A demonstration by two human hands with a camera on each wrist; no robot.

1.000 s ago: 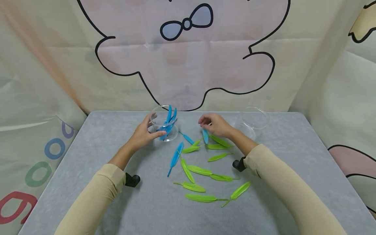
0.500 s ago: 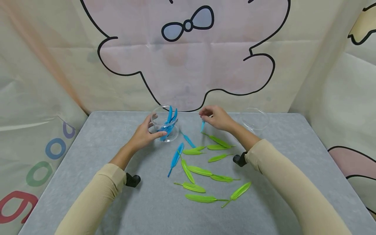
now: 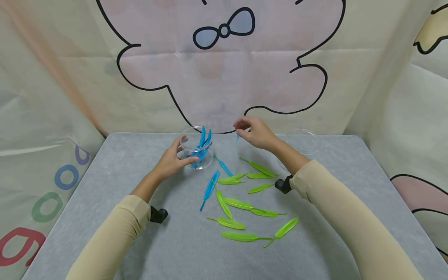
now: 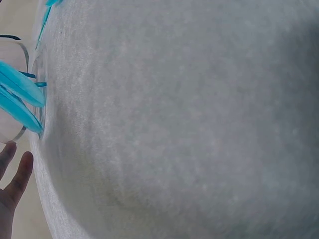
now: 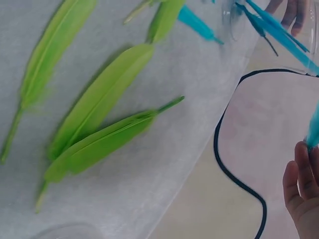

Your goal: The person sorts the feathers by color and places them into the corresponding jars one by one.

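Note:
My left hand [image 3: 168, 161] holds a clear plastic cup [image 3: 187, 149] at the table's far edge, its thumb across the near side. Several blue feathers [image 3: 203, 143] stand inside that cup; the left wrist view shows only some fingers [image 4: 21, 177] beside it. To the right, raised above the table, my right hand [image 3: 257, 134] pinches another blue feather [image 5: 314, 129], mostly hidden by the fingers in the head view. Two blue feathers lie on the table, one [image 3: 210, 187] near the cup's front and a smaller one [image 3: 224, 167] to its right.
Several green feathers [image 3: 238, 203] are scattered over the middle of the grey table [image 3: 182, 241]. A second clear cup [image 3: 303, 143] stands at the back right, partly behind the right forearm. A printed cloth backdrop [image 3: 224, 74] rises behind the table.
My right hand has lifted a blue feather off the table, away from the green ones, and moved up and slightly left. The left hand and its cup have stayed in place.

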